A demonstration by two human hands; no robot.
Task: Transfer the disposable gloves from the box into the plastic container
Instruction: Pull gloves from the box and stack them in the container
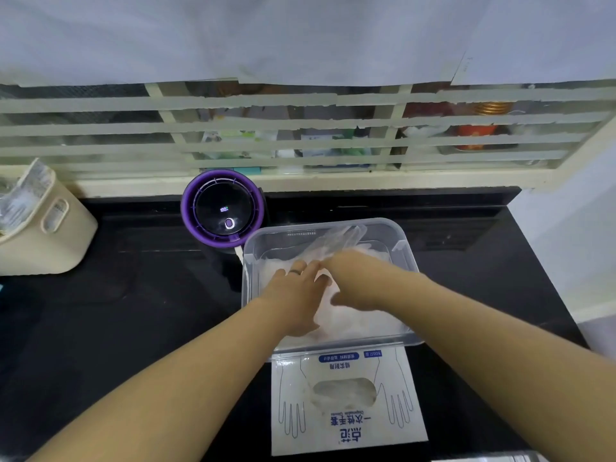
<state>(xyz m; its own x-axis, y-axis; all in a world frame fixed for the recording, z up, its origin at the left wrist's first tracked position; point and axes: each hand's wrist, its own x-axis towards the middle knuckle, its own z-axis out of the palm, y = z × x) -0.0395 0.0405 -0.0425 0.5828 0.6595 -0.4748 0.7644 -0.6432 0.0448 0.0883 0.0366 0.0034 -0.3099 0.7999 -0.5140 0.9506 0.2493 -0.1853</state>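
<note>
My left hand [293,295] lies flat on the gloves [361,325], probably packing the container [409,258]; right hand [356,278] blurred, can't tell grip.

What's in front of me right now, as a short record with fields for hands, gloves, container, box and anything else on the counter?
left hand: fingers straight, pressing on the gloves
right hand: in the container over the gloves; blurred, grip unclear
gloves: whitish pile inside the container
container: clear plastic, open, on the black counter
box: flat at the container's near side; some gloves show in its opening
other: purple round device beyond the container; beige basket far left
</note>
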